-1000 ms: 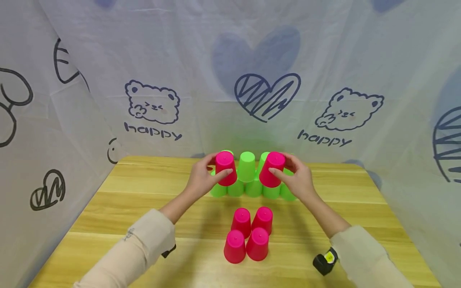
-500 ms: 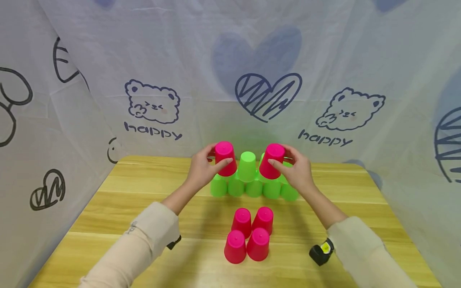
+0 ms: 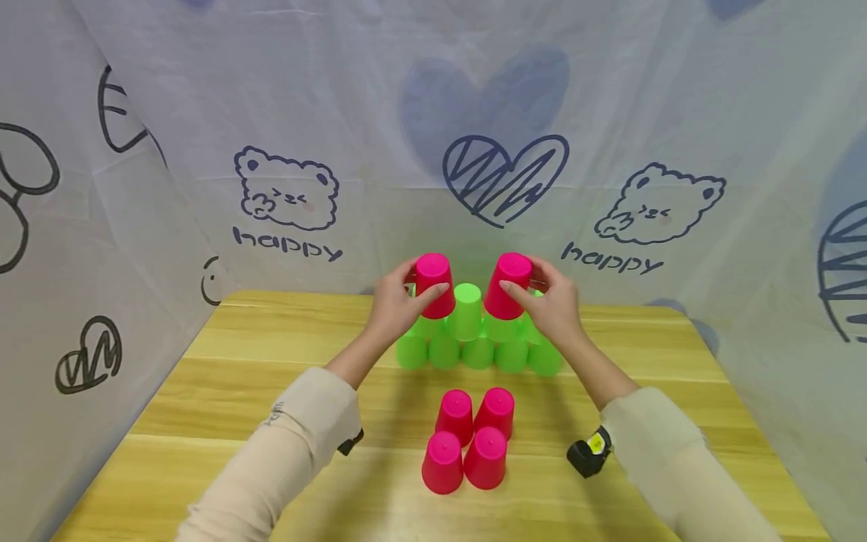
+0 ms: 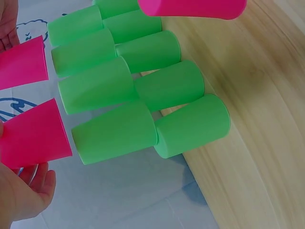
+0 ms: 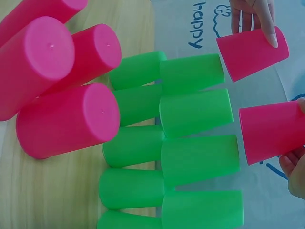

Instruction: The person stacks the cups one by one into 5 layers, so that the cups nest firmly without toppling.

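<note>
My left hand point(image 3: 396, 307) grips an upside-down pink cup point(image 3: 434, 287) between thumb and fingers. Opposite it, my right hand point(image 3: 557, 307) holds a second pink cup point(image 3: 509, 287) the same way. Both cups hang at the top of a two-tier stack of upside-down green cups point(image 3: 478, 351). In the left wrist view, the left hand's cup point(image 4: 35, 136) lies just above an upper green cup point(image 4: 114, 131); contact cannot be told. The right wrist view has the right hand's cup point(image 5: 272, 132) close above the upper green tier point(image 5: 200, 157).
Four-sided clustering of several pink cups point(image 3: 485, 459) stands upside down on the wooden table point(image 3: 271, 346), nearer than the green stack. A printed white curtain point(image 3: 393, 226) hangs behind and along both sides. Black wrist devices point(image 3: 588, 455) show below the sleeves.
Both hands have risen with their pink cups, from in front of the green stack to its top. The left hand has also shifted right lately, bringing the two cups nearer each other.
</note>
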Available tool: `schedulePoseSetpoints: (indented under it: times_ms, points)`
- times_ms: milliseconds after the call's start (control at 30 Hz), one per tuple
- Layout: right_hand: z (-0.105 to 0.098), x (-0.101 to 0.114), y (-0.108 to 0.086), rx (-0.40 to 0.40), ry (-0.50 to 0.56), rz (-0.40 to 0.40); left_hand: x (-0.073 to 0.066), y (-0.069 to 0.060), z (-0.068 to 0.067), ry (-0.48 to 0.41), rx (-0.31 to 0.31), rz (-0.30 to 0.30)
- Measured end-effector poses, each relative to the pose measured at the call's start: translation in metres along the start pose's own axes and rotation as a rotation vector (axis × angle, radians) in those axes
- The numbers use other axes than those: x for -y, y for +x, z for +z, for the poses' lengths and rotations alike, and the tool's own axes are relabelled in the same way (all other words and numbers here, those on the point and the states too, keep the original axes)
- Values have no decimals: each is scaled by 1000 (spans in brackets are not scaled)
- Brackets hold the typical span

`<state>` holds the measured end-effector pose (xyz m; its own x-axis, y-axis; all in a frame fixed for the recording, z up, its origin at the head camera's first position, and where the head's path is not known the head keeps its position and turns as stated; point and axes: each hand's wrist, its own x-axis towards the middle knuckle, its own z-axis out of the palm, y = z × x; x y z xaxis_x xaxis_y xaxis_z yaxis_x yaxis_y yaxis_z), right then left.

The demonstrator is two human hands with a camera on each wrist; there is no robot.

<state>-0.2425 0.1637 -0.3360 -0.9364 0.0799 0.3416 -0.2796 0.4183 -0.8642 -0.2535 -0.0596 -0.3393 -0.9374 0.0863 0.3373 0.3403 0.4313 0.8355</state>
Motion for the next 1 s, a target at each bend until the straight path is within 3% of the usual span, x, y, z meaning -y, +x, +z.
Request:
schedulePoseSetpoints:
  times_ms: [333,600,1000]
  points:
    - [8,1,14,-8,5,-11,-2,13,8,2,-6,-35]
    - [18,0,22,-19,22,37,-4,19,12,-20,-17,-63]
    - [28,-3,28,-45,22,45,-2,28,18,7,-44,-97]
